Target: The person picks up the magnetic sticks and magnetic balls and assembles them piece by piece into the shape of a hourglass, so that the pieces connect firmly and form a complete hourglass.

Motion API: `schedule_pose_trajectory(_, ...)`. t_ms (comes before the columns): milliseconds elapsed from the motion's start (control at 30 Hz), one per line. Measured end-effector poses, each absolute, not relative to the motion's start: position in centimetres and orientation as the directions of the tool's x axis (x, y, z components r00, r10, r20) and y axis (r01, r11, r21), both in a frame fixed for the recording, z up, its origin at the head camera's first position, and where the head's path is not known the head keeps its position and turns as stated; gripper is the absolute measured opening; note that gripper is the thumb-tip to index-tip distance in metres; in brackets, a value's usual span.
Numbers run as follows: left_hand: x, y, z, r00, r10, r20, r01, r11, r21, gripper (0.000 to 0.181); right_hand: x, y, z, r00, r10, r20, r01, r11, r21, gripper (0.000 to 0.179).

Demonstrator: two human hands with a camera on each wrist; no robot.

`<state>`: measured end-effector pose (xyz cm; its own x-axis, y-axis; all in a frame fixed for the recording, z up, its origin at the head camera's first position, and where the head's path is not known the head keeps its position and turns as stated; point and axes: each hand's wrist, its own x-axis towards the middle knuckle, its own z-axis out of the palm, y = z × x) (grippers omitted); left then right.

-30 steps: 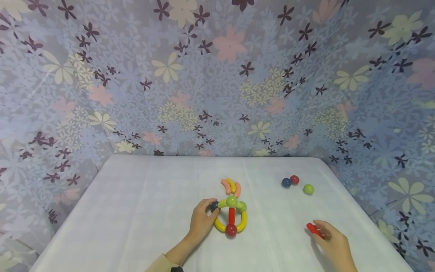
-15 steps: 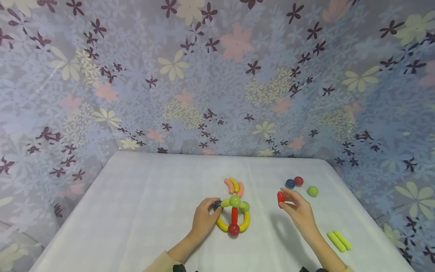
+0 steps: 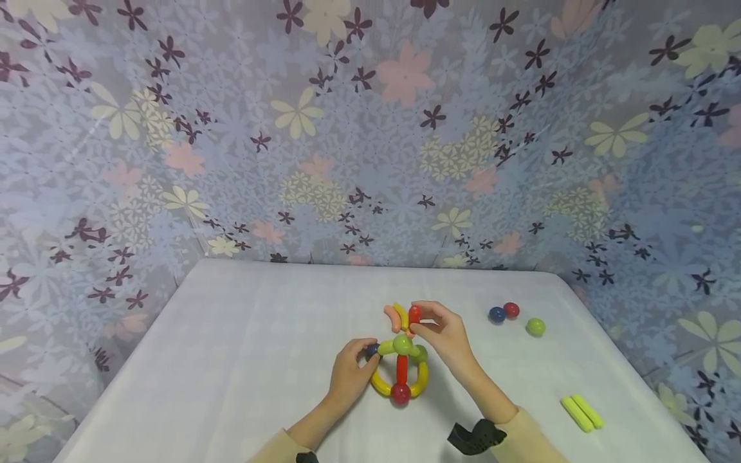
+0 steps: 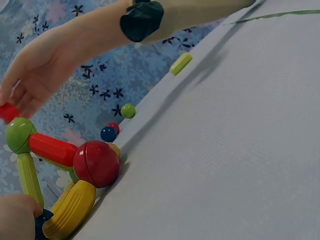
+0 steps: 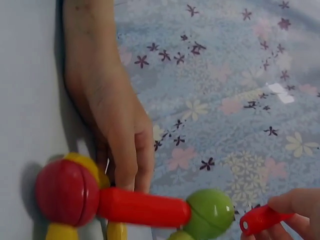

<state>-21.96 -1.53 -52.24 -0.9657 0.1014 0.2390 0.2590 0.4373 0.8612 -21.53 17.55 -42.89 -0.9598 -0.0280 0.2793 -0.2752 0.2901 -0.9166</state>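
Observation:
A magnetic ball-and-rod frame stands on the table. Curved yellow rods [image 3: 421, 381] form its base ring with a blue ball [image 3: 372, 351], a red ball [image 3: 401, 393] and a green ball [image 3: 421, 353]. Straight green and red rods [image 3: 402, 369] lean up to a green top ball [image 3: 402, 344]. My left hand [image 3: 350, 372] grips the blue ball at the ring's left. Between thumb and fingers of my right hand [image 3: 446, 335] is a short red rod [image 5: 260, 220]. It is held upright near the top ball, apart from it in the right wrist view.
Behind the frame lie curved pink [image 3: 392, 318] and yellow rods [image 3: 401, 316]. Loose blue [image 3: 497, 314], red [image 3: 511, 310] and green balls [image 3: 536, 326] sit at the back right. Two green rods [image 3: 577, 413] lie at the right. A floral curtain [image 3: 347, 128] hangs behind the table.
My right hand has carried the red rod leftward from the table's right side to just above the frame. Two green rods, out of sight at first, now show there. My left hand keeps its hold.

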Motion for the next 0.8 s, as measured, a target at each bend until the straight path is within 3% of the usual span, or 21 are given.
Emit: schedule_pose_trajectory(800,-22.2,-1.9,-52.5,-0.963,0.132,0.235,0.268,0.379,0.886,0.027,-21.8,16.1,-43.5,-0.888,-0.269,0.372,-0.450,0.348,-0.823,0.043)
